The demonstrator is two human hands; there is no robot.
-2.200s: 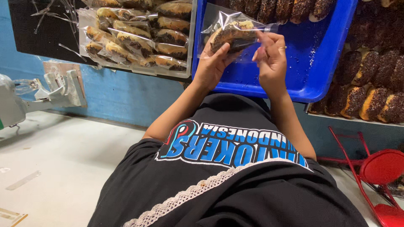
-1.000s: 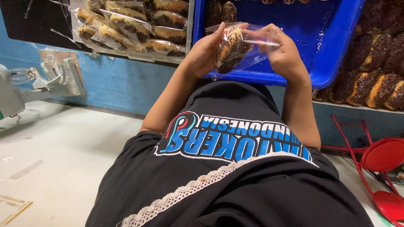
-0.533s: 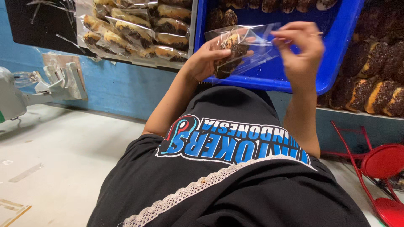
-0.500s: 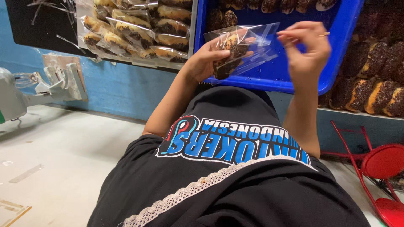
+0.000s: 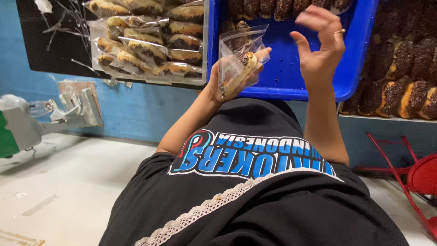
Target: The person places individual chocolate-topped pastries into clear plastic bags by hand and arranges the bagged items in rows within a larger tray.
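My left hand (image 5: 227, 79) grips a clear plastic bag (image 5: 236, 57) with a chocolate-sprinkled pastry inside, held upright over the near edge of a blue tray (image 5: 287, 68). Just right of the bag, my right hand (image 5: 321, 43) hovers above the tray with fingers spread, holding nothing; a ring shows on one finger. Several unwrapped sprinkled pastries (image 5: 264, 8) lie along the far side of the blue tray.
A clear tray (image 5: 200, 54) of bagged pastries (image 5: 150, 38) sits left of the blue tray. More dark sprinkled pastries (image 5: 400, 91) fill a tray at the right. A tape dispenser (image 5: 50, 116) stands on the white table at left. A red wire stand (image 5: 419, 177) is lower right.
My right hand has let go of the bag's edge and lifted away, fingers spread. My left hand has turned the bagged pastry more upright.
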